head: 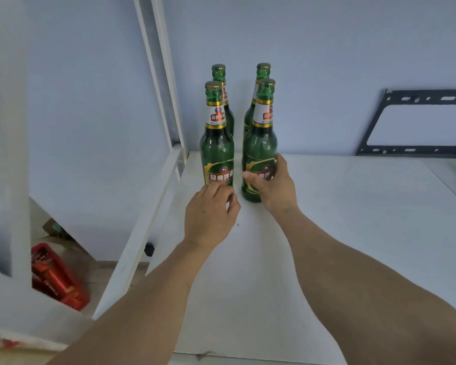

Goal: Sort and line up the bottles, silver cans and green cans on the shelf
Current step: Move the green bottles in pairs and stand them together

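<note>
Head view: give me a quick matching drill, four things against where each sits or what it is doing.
Things
1. front-left green glass bottle
2. front-right green glass bottle
3. red carton
4. black metal bracket

States
A. against the wall, far right
B. gripped by the right hand
C. low down, left of the shelf
D. base behind the left hand

Pairs: 1-D, 2-B, 3-C, 4-A

Both forearms are bare to the frame's edge, with no sleeves, and the left hand (208, 217) and right hand (273, 184) wear no gloves, rings or watch
</note>
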